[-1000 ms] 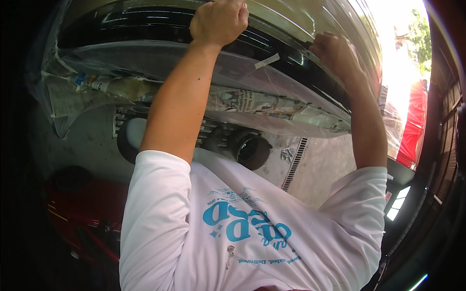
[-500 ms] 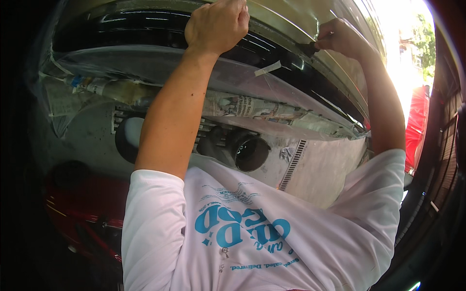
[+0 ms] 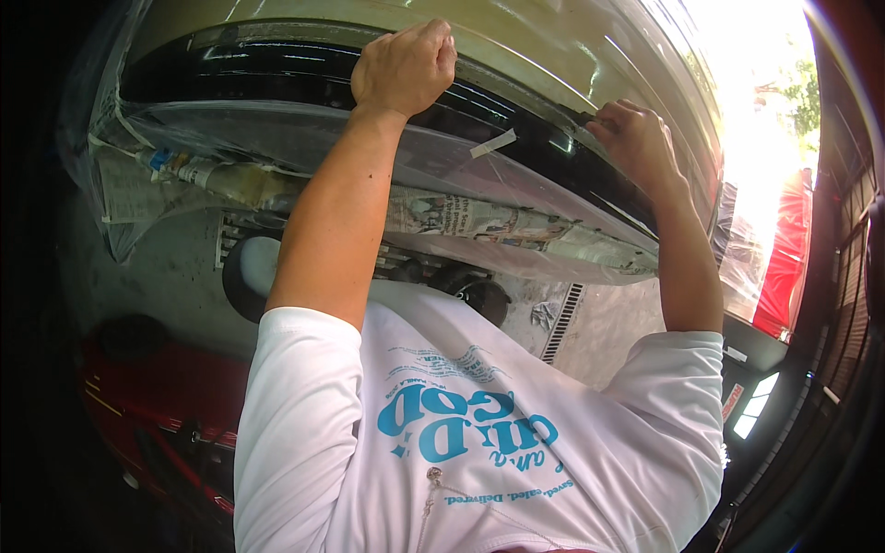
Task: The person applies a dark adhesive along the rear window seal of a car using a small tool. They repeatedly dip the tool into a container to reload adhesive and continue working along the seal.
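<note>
My left hand (image 3: pixel 403 71): clenched at upper edge of black band (image 3: pixel 263 76), contents I can't tell | my right hand (image 3: pixel 636 143): pinching small dark piece (image 3: pixel 581 118) at band's upper edge, farther right

Daylight (image 3: pixel 751 64) glares right of a grey, apparently concrete floor (image 3: pixel 602 327).

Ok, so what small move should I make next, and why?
Probably ease the small dark tool a little along where the black band meets the gold-toned panel: your right hand grips it there, and your closed left hand is over the band further left.
</note>
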A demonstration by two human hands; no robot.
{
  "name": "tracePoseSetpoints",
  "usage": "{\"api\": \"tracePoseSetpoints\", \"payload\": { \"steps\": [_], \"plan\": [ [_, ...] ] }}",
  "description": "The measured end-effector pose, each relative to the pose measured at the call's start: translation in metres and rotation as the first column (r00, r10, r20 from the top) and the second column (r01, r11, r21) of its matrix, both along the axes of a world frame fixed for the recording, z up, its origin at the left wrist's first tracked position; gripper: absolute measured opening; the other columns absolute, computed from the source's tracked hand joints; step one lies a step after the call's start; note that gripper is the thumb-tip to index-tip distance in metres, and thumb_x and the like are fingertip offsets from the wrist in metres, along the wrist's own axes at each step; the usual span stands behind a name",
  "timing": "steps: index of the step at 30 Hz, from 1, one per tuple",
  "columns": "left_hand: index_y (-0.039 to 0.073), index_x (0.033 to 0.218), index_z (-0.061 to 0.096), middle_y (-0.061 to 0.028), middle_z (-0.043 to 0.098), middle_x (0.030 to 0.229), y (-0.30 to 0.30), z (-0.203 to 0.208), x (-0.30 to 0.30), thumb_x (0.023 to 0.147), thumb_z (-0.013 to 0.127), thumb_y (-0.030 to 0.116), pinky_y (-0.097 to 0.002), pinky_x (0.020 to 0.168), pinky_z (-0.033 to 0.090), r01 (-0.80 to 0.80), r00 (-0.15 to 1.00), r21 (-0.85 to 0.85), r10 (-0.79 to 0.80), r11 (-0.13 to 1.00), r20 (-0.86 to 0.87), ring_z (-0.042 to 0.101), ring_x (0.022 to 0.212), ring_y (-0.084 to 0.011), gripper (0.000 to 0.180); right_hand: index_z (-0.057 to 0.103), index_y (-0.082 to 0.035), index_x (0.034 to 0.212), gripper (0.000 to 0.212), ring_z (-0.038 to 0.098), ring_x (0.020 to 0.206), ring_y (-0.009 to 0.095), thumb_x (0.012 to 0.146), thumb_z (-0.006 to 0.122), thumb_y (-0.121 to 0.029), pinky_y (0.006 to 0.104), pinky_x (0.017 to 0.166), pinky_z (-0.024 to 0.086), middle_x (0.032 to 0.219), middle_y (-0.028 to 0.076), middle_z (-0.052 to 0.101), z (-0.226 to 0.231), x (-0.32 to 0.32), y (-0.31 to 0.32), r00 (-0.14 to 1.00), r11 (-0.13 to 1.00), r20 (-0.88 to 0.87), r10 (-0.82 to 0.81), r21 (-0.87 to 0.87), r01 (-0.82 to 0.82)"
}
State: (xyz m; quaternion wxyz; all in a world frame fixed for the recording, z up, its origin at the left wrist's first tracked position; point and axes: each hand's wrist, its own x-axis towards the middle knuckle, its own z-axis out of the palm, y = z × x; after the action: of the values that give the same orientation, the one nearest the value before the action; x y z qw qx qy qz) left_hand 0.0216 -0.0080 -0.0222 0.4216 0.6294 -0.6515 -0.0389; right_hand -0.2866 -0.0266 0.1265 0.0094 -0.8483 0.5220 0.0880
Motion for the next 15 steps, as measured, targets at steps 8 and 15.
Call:
{"api": "tracePoseSetpoints", "payload": {
  "steps": [8, 15],
  "plan": [
    [0.011, 0.097, 0.067, -0.0102, 0.076, 0.084, -0.002, -0.005, 0.000, 0.100, 0.062, 0.024, -0.0485, 0.072, 0.060, -0.016, 1.000, -0.057, 0.017, 0.998, 0.009, 0.075, 0.080, -0.0354, 0.015, 0.074, -0.010, 0.099, 0.024, 0.075, 0.091, 0.038, 0.099, 0.072, -0.034, 0.0522, 0.081, 0.060, 0.101, 0.010, 0.074, -0.019, 0.013, 0.026, 0.997, 0.989, -0.070, -0.026, -0.145, 0.016],
    [0.014, 0.093, 0.064, -0.0084, 0.073, 0.076, -0.006, -0.012, -0.003, 0.101, 0.065, 0.027, -0.0484, 0.065, 0.059, -0.002, 0.999, -0.160, -0.005, 0.987, -0.041, 0.073, 0.073, -0.0358, 0.016, 0.073, -0.008, 0.097, 0.025, 0.075, 0.086, 0.041, 0.100, 0.072, -0.033, 0.0524, 0.080, 0.060, 0.103, 0.013, 0.073, -0.028, 0.028, 0.033, 0.980, 0.970, -0.194, -0.041, -0.241, -0.007]
  ]
}}
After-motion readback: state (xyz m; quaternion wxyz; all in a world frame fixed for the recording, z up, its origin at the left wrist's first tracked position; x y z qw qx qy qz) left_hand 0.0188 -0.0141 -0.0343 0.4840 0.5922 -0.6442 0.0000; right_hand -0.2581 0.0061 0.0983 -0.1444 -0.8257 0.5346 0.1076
